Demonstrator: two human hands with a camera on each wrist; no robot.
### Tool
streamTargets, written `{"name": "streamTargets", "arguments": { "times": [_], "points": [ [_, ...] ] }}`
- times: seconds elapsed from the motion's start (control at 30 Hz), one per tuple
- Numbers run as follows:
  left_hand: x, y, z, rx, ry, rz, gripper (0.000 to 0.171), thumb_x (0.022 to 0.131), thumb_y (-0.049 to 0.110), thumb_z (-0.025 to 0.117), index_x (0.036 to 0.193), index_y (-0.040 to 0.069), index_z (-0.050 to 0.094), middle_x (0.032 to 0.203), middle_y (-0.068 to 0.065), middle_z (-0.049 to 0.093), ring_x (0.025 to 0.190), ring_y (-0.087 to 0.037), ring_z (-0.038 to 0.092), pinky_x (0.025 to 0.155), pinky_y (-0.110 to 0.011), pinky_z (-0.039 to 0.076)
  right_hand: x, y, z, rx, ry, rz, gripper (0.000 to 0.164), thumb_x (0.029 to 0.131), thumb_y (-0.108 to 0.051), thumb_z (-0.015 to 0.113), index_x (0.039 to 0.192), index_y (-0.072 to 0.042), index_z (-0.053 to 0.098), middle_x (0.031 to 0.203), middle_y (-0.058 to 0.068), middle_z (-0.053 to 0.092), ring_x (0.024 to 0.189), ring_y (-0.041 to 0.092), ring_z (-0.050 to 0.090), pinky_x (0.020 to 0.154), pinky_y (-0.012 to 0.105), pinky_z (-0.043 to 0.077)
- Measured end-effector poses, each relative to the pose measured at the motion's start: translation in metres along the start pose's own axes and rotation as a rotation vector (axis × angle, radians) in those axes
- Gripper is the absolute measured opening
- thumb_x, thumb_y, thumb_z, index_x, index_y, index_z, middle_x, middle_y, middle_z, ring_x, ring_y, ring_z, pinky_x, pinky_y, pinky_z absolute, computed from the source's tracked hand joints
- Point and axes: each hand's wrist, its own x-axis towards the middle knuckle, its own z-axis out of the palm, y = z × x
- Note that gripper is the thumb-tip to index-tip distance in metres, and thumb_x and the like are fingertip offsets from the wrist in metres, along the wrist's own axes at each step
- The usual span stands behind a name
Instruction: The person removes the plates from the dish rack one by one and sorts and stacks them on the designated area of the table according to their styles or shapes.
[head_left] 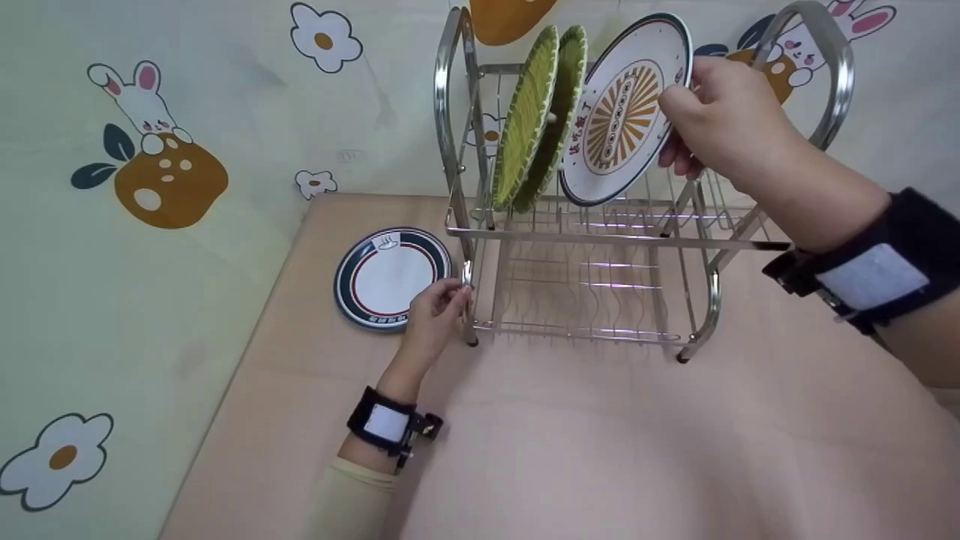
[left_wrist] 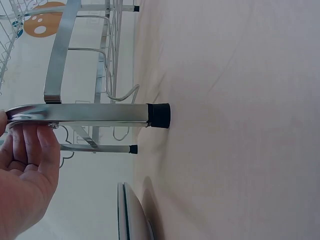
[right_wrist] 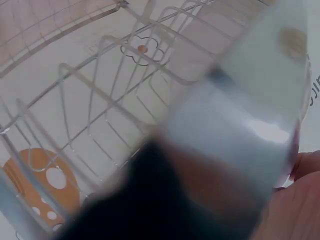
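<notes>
Sunburst plate (head_left: 626, 112) slanted at the upper tier of our rack (head_left: 585, 238), right of two green plates (head_left: 527, 116) near the tier's left edge, its right rim pinched by our right hand (head_left: 720, 116); whether it touched the tier, we could not tell. Our left hand (head_left: 430, 315) gripped the front-left leg (left_wrist: 100, 113). We judged it wise to steady that leg and guide the plate edge-first, clear of the green plates.

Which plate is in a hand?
The white plate with the golden sunburst, gripped by the right hand. The green plates stand in the rack unheld; the dark-banded plate lies flat beside it.
</notes>
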Motion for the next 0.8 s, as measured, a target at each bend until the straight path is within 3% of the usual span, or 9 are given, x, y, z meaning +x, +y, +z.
{"name": "streamTargets", "arguments": {
  "times": [0.13, 0.37, 0.5, 0.7, 0.8],
  "points": [
    [0.003, -0.011, 0.001, 0.018, 0.017, 0.008, 0.024, 0.083, 0.030, 0.057, 0.096, 0.010, 0.062, 0.080, -0.002, 0.056, 0.072, -0.014, 0.052, 0.062, -0.024, 0.047, -0.003, 0.008, -0.005, 0.101, 0.014, 0.000, 0.031, 0.093, -0.017, 0.030, 0.113, 0.002, 0.043, 0.071, 0.012, 0.059, 0.045, 0.013, 0.052, 0.042, 0.021, 0.047],
    [0.003, -0.013, 0.001, 0.021, 0.026, 0.025, 0.024, 0.083, 0.032, 0.058, 0.095, 0.011, 0.062, 0.080, -0.003, 0.057, 0.073, -0.016, 0.052, 0.062, -0.025, 0.046, -0.013, 0.026, -0.024, 0.323, 0.012, 0.067, 0.023, 0.094, -0.019, 0.032, 0.108, -0.004, 0.042, 0.077, 0.013, 0.057, 0.050, 0.016, 0.052, 0.043, 0.023, 0.046],
    [0.002, -0.012, 0.000, 0.018, 0.022, 0.009, 0.024, 0.083, 0.032, 0.057, 0.096, 0.012, 0.062, 0.081, -0.002, 0.057, 0.074, -0.015, 0.052, 0.062, -0.025, 0.046, -0.024, 0.037, -0.029, 0.378, 0.033, 0.083, 0.032, 0.095, -0.021, 0.032, 0.121, -0.003, 0.036, 0.083, 0.014, 0.054, 0.053, 0.016, 0.051, 0.044, 0.023, 0.047],
    [0.003, -0.013, 0.000, 0.012, 0.007, 0.043, 0.025, 0.084, 0.032, 0.057, 0.096, 0.011, 0.062, 0.081, -0.003, 0.057, 0.073, -0.016, 0.053, 0.062, -0.024, 0.047, -0.037, 0.054, -0.029, 0.714, 0.045, 0.060, 0.026, 0.093, -0.008, 0.033, 0.116, 0.002, 0.035, 0.080, 0.016, 0.056, 0.047, 0.018, 0.051, 0.039, 0.024, 0.046],
    [0.003, -0.014, 0.001, 0.017, 0.010, 0.040, 0.024, 0.083, 0.033, 0.057, 0.095, 0.012, 0.062, 0.082, -0.002, 0.057, 0.074, -0.015, 0.053, 0.063, -0.023, 0.047, -0.042, 0.060, -0.028, 0.791, 0.050, 0.039, 0.024, 0.093, -0.008, 0.034, 0.114, 0.002, 0.034, 0.079, 0.017, 0.057, 0.045, 0.018, 0.051, 0.039, 0.024, 0.047]
  ]
}}
